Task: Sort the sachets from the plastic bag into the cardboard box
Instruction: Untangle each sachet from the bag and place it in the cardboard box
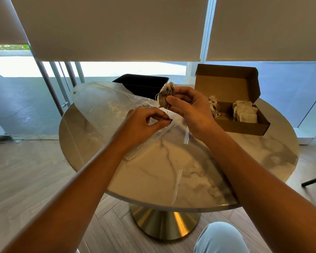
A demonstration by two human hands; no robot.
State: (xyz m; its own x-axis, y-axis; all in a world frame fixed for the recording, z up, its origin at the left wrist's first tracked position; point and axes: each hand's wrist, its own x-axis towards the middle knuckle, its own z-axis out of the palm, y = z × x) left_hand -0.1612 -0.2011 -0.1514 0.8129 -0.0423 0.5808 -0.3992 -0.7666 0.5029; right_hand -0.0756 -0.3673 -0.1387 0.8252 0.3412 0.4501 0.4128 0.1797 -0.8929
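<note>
I see the clear plastic bag (102, 106) crumpled on the marble table (171, 170); my left hand (142, 125) pinches a small tag, my right hand (190, 105) grips a brownish stringed sachet (165, 95); pale sachets fill the cardboard box (244, 125).

One round table (181, 172). One clear plastic bag (98, 110). One open cardboard box (232, 99). One black bin (142, 84). Two hands: left (142, 125), right (190, 105). One sachet (165, 96) is held up; several more fill the box in two clusters, too overlapped to count exactly.
</note>
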